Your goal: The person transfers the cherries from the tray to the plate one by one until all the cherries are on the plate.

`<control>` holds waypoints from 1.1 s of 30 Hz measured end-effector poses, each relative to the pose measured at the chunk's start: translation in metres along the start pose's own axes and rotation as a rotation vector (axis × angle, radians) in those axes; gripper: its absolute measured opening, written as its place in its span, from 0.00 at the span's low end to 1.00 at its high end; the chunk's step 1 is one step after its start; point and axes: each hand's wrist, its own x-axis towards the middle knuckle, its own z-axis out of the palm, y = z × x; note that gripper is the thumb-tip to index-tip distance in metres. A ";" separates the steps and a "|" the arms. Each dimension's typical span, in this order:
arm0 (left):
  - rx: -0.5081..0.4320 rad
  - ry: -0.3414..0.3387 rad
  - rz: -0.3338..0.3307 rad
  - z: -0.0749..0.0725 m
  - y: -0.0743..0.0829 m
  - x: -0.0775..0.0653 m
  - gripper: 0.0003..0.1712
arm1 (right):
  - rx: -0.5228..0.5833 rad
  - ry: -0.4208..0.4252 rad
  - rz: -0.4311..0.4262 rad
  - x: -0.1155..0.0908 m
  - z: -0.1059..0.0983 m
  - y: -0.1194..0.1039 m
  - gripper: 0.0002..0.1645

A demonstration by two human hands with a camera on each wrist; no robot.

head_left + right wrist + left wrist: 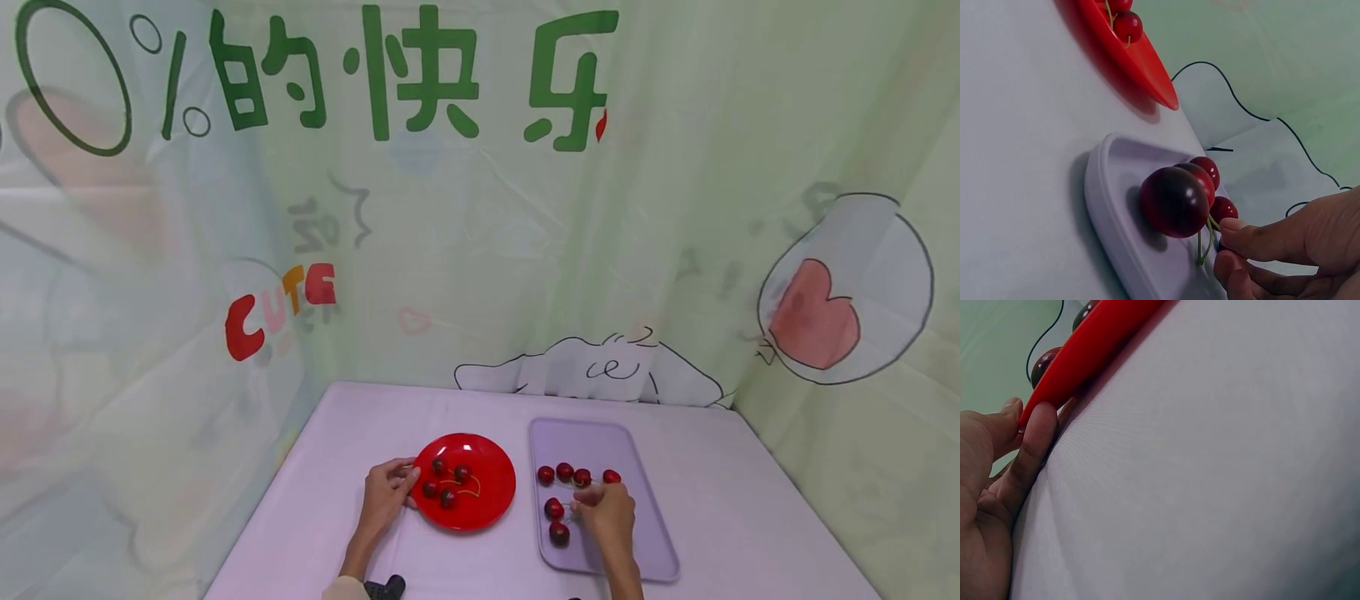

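Note:
My left hand point(390, 493) grips the left rim of a red plate point(491, 500), thumb on top and fingers underneath in the left wrist view. Several dark red cherries point(447, 498) with stems lie on that plate. On the right, my right hand point(609, 512) is over a light purple tray point(645, 542), its thumb and fingertips pinching a thin green cherry stem point(1213, 222). Beside those fingertips lie a cherry point(553, 509) and a darker one point(558, 534). A row of cherries point(564, 472) sits farther back in the tray, one partly behind the hand.
A pale cloth covers the table point(465, 575). Printed curtains point(480, 250) hang at its back and both sides. A black object point(386, 587) shows near my left wrist at the bottom edge. The tray has a raised rim point(1100, 181).

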 end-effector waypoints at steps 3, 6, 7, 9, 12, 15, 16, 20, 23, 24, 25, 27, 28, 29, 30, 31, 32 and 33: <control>-0.006 0.000 0.002 0.000 0.001 0.001 0.20 | -0.026 -0.033 0.026 0.003 0.003 0.005 0.07; -0.014 -0.004 0.000 0.000 0.002 0.000 0.20 | -0.034 -0.041 0.049 0.003 0.004 0.009 0.07; -0.014 -0.005 0.001 -0.001 0.002 0.000 0.21 | -0.034 -0.042 0.052 0.002 0.004 0.009 0.06; -0.007 -0.001 0.000 -0.001 0.002 0.000 0.21 | -0.035 -0.038 0.050 0.001 0.004 0.010 0.06; 0.006 0.005 -0.003 0.000 0.001 0.000 0.21 | -0.031 -0.030 0.041 0.000 0.003 0.009 0.05; 0.009 0.006 -0.006 0.000 0.002 0.001 0.21 | -0.027 -0.025 0.034 -0.002 0.002 0.008 0.05; 0.007 0.004 -0.006 0.000 0.002 0.000 0.22 | -0.025 -0.026 0.035 -0.002 0.001 0.008 0.05; 0.009 -0.003 -0.006 0.001 0.004 0.000 0.22 | -0.030 -0.037 0.046 -0.001 0.001 0.009 0.05; 0.018 -0.002 -0.005 0.001 0.004 0.000 0.22 | -0.044 -0.045 0.055 0.001 0.002 0.012 0.05; 0.020 0.000 -0.007 0.001 0.004 0.000 0.22 | -0.049 -0.047 0.054 0.002 0.002 0.014 0.05; 0.020 0.001 -0.010 0.002 0.004 0.000 0.21 | -0.054 -0.048 0.053 0.002 0.002 0.015 0.05; 0.022 0.005 -0.012 0.002 0.003 0.000 0.21 | -0.064 -0.047 0.046 0.003 0.003 0.016 0.05; 0.024 0.007 -0.013 0.002 0.002 0.000 0.21 | -0.069 -0.047 0.041 0.003 0.002 0.016 0.05; 0.023 0.009 -0.015 0.002 0.002 0.000 0.21 | -0.073 -0.043 0.035 0.003 0.002 0.016 0.05; 0.021 0.010 -0.018 0.002 0.001 0.000 0.21 | -0.075 -0.042 0.033 0.003 0.001 0.016 0.06; 0.019 0.010 -0.016 0.002 0.000 0.000 0.21 | -0.073 -0.041 0.033 0.003 0.000 0.015 0.05; 0.019 0.010 -0.014 0.002 0.000 0.000 0.21 | -0.071 -0.041 0.033 0.003 -0.001 0.014 0.06; 0.018 0.010 -0.013 0.002 0.000 0.000 0.22 | -0.069 -0.040 0.035 0.002 -0.002 0.013 0.05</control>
